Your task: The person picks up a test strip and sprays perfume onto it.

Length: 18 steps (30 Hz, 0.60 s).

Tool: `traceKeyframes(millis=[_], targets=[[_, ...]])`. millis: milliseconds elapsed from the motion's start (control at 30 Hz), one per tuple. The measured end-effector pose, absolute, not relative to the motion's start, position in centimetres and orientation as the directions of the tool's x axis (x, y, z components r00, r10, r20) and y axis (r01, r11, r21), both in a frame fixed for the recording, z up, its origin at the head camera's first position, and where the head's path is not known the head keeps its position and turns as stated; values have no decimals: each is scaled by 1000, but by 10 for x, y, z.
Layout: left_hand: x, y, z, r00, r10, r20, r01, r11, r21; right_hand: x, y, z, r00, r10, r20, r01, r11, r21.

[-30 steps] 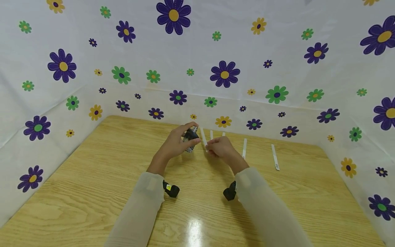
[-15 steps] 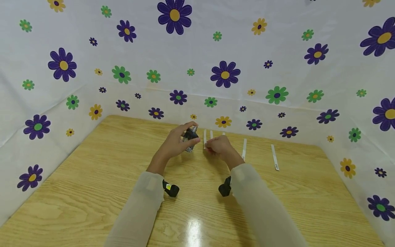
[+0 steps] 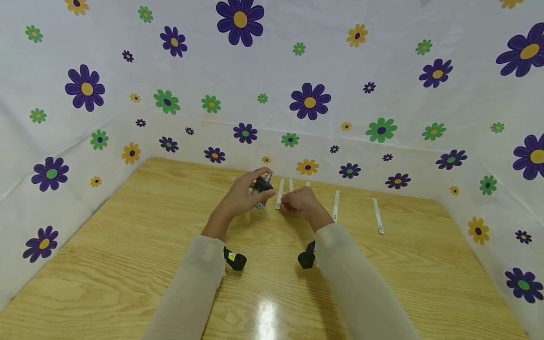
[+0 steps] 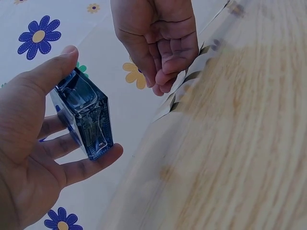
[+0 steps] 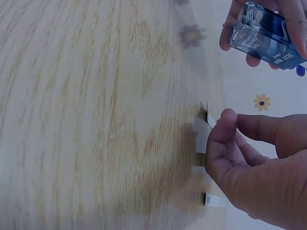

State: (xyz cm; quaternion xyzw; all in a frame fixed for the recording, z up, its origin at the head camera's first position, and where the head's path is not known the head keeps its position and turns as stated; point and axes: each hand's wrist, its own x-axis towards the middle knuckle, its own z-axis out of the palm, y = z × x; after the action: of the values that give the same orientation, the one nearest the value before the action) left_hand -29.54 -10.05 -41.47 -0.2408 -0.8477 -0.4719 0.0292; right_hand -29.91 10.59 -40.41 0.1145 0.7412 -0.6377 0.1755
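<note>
Two hands work near the far edge of the wooden table [image 3: 127, 245]: the left hand [image 3: 238, 198] holds a small blue glass bottle [image 3: 262, 189] above the tabletop, clamped between its thumb on top and its curled fingers beneath. Just to its right, the right hand [image 3: 299, 204] pinches the near end of a white paper strip [image 3: 279, 199] between thumb and fingertips, its other fingers curled in. Further right, more white strips [image 3: 336, 206] lie flat on the wood, well apart from one another.
</note>
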Motion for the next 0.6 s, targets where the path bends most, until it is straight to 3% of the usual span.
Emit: traceKeyframes(millis=[267, 600], targets=[[-296, -100, -415, -872, 390, 296, 459, 442, 771, -298, 110, -401, -916, -84, -392, 376, 161, -913], [-295, -100, -416, -871, 393, 295, 460, 438, 772, -294, 137, -386, -938, -111, -329, 291, 264, -920]])
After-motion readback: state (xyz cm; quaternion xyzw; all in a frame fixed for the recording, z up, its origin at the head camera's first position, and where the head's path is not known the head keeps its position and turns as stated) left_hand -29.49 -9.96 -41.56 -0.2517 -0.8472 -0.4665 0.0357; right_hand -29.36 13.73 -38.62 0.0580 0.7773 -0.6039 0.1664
